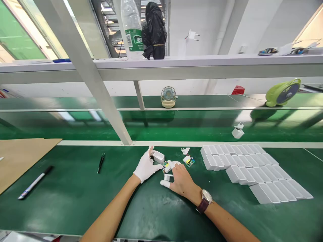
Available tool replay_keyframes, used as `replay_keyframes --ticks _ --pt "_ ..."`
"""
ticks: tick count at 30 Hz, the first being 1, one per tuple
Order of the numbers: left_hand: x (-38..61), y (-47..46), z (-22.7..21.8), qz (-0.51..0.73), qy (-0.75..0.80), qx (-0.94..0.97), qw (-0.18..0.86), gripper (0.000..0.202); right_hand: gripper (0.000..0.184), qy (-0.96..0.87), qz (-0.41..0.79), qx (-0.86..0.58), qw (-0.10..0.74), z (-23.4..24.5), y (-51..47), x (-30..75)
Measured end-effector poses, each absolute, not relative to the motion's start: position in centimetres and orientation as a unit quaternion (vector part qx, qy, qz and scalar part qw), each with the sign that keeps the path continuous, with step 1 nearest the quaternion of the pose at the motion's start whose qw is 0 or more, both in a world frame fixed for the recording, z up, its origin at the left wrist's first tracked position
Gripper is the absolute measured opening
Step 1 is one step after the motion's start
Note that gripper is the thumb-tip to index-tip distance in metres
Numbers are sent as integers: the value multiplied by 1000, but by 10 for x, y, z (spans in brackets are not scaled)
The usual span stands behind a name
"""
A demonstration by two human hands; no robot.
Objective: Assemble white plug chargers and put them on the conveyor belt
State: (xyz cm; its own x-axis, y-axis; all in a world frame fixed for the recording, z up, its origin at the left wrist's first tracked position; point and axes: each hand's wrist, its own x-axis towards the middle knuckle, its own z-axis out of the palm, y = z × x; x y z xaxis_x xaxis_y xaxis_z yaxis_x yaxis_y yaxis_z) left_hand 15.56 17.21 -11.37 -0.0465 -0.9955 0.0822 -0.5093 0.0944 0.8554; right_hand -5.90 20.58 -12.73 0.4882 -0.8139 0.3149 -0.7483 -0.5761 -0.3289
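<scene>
"Starting with the surroundings, what is the work lying on?"

"A smooth dark-green tabletop [75, 208], with a pale straight rail [88, 143] along its far edge and a glossy green belt [191, 132] beyond. Above runs a long white shelf [189, 72], in front of a white wall [196, 20]."

"How many of each thing?"

"One hollow white plastic box [158, 157]. Two small component-covered circuit boards: the near board [165, 165] between the hands, the far board [189, 162] past the right fingertips, with one white two-pronged plug piece [185, 151] just behind it. Four stepped rows of glossy white plastic shells [252, 169] stand to the right, packed too tightly to count singly. One white-barrelled marker [35, 183], one slim black pen [101, 163]."

"And the hands?"

"The white-gloved left hand [148, 166] has thumb and fingers spread about the box; I cannot tell whether it grips. The right hand [182, 179], in white finger covers, has its thumb apart from its fingers, a small white plastic piece [167, 177] between them; whether it pinches anything, I cannot tell."

"Room to move?"

"Bare green stretches from the black pen to the left hand, and from the right hand to the shells. A flat tan cardboard sheet [22, 158] borders the left."
</scene>
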Motion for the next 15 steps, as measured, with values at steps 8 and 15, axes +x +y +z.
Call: replay_keyframes --ticks 8,15 --pt "146 177 -115 -387 -611 555 409 88 15 434 -125 -888 81 -117 196 -85" --pt "142 186 -104 -441 -633 545 328 128 69 424 -167 -872 179 -100 201 -107"
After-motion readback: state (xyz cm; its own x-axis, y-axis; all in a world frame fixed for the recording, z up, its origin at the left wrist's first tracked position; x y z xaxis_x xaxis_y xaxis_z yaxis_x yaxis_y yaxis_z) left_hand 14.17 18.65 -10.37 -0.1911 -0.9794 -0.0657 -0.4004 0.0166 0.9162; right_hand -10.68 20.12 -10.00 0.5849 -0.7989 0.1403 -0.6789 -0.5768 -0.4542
